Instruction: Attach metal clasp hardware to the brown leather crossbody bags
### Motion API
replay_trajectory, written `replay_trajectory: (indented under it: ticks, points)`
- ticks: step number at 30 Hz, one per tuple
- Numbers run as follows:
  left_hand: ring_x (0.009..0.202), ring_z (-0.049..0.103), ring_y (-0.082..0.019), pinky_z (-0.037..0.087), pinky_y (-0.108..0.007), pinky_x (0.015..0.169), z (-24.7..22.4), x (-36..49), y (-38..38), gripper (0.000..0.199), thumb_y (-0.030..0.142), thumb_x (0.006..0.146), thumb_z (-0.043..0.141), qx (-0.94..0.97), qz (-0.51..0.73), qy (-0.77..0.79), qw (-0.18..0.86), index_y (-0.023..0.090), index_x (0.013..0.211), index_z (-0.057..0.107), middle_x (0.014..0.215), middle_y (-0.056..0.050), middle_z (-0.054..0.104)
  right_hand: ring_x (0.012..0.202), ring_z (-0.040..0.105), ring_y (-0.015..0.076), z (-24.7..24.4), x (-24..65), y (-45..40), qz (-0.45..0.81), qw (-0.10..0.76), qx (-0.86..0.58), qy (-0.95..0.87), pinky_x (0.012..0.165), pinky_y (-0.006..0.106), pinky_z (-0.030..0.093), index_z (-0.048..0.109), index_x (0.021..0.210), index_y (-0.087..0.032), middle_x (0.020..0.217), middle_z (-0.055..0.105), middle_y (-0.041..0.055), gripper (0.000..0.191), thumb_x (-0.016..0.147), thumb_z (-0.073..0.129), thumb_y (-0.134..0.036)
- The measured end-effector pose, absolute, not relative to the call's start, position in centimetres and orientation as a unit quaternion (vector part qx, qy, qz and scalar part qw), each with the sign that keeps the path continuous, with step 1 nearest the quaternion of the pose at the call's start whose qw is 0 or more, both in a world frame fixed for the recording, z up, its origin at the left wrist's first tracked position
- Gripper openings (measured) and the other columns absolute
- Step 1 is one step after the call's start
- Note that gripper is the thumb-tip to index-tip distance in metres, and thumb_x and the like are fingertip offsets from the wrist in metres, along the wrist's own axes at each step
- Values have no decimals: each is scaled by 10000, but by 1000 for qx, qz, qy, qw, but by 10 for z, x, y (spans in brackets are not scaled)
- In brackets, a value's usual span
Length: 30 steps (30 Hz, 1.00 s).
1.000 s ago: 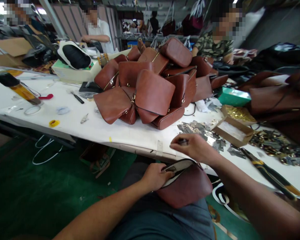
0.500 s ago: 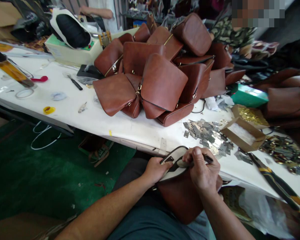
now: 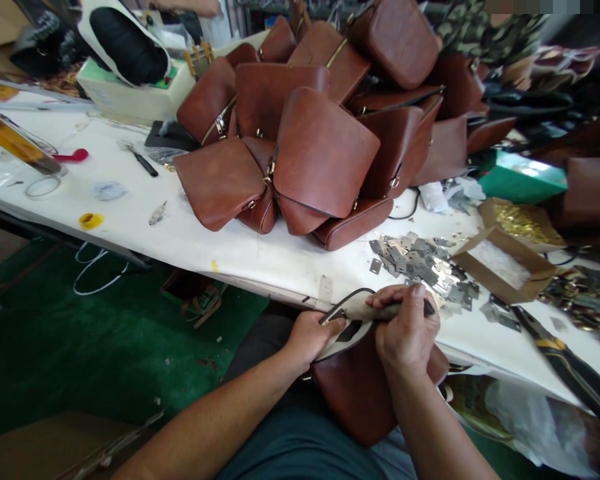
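Observation:
A brown leather bag (image 3: pixel 355 393) rests on my lap with its pale-lined opening facing up. My left hand (image 3: pixel 313 337) pinches the edge of this opening, thumb on the pale lining (image 3: pixel 333 350). A small dark plate shows beside the thumb. My right hand (image 3: pixel 407 327) is wrapped round a dark-handled tool (image 3: pixel 393 311), its working end pointing left toward the plate. The tool's kind is unclear, and I cannot tell whether its tip touches. Loose metal plates (image 3: pixel 420 263) lie on the table just beyond my right hand.
Brown bags (image 3: pixel 325 153) are heaped on the white table (image 3: pixel 150 247). To the right are an open cardboard box (image 3: pixel 505 263), a green box (image 3: pixel 523 177), metal fittings and dark-yellow pliers (image 3: pixel 565 357). A thread cone (image 3: pixel 125 43) stands at left. A person in camouflage sits behind.
My right hand has turned, and the tool now lies flatter, pointing left over the opening. My left hand keeps its hold on the bag. The whole view has shifted slightly.

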<state>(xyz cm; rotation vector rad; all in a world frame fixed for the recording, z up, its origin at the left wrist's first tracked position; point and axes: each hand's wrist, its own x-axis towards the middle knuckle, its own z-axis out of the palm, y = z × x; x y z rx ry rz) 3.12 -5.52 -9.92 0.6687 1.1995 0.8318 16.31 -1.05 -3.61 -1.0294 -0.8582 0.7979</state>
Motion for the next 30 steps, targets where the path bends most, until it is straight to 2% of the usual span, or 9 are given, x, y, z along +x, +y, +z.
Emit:
replay_trajectory:
  ticks: [8,15,19,25,30]
  points:
    - [823,718,-229,533,-304,789,-97,34,-54,350,429,769,792,303,369,556,680,124,940,816,885,-60,794,534,569,138,-45,168,-12,387,705,-449,-390,580,306,527,536,729,-216,618,587,-40,374,1011,606,-451]
    - [765,656,-189,468,-263,707,-89,30,-55,296,416,796,750,335,345,562,672,133,876,785,809,-25,737,650,621,172,-35,158,-33,359,624,-451,-527,630,320,504,536,769,-230,695,616,-6,328,1016,609,-432]
    - [695,585,-151,419,-242,656,-82,23,-57,222,350,750,769,359,324,550,681,141,819,747,739,7,675,641,616,174,-27,155,-36,355,599,-433,-573,629,323,496,558,774,-228,683,617,-3,322,1009,623,-438]
    - [618,493,-139,348,-253,593,-87,16,-61,280,412,743,751,366,296,574,670,146,693,679,636,15,579,666,649,180,-27,159,-35,327,604,-435,-583,622,313,491,579,774,-219,699,647,5,306,1032,591,-384]
    - [622,494,-139,364,-252,601,-93,21,-58,288,436,743,730,361,309,575,666,157,700,675,642,18,566,678,643,188,-28,160,-38,325,601,-438,-585,652,340,505,596,775,-218,714,646,14,305,1038,578,-372]
